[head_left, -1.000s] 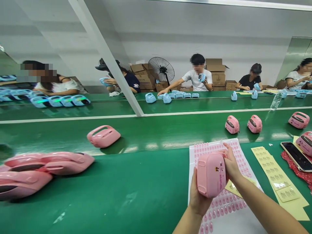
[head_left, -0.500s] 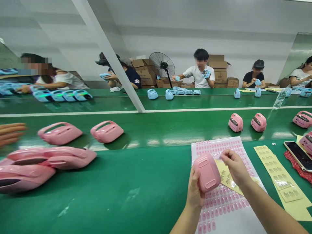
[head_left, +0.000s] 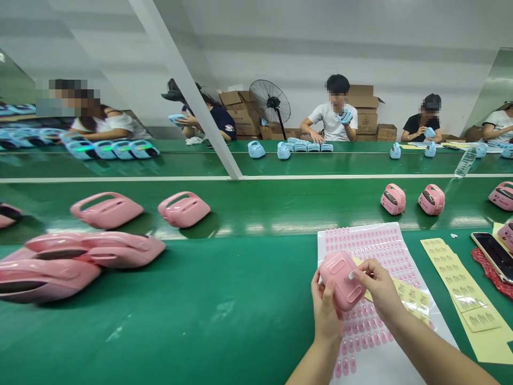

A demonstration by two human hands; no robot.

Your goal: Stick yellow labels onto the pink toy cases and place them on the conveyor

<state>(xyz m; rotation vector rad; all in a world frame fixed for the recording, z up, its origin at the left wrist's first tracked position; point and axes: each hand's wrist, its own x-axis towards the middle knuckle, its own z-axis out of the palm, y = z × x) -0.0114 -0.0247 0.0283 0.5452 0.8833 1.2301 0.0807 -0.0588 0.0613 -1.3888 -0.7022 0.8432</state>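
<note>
My left hand [head_left: 325, 309] grips a small pink plastic device [head_left: 341, 279] from below and holds it above a white sheet of pink stickers [head_left: 363, 243]. My right hand [head_left: 377, 286] is pinched against the device's upper right side, with something small and pale at its fingertips. A yellow label sheet [head_left: 412, 295] lies under my right wrist.
Pink devices lie on the green belt: a pile at left [head_left: 60, 262], two behind it [head_left: 184, 208], more at right [head_left: 432, 199]. Yellow sticker strips [head_left: 460, 283] and a phone [head_left: 495, 255] lie right. Across the belt, people handle blue devices [head_left: 256, 149]; a fan [head_left: 270, 102] stands behind.
I turned the pink device so its back faces up. My right hand left it, reached to the sheets, and came back pinched against its side. A second pink device arrived on the belt at left.
</note>
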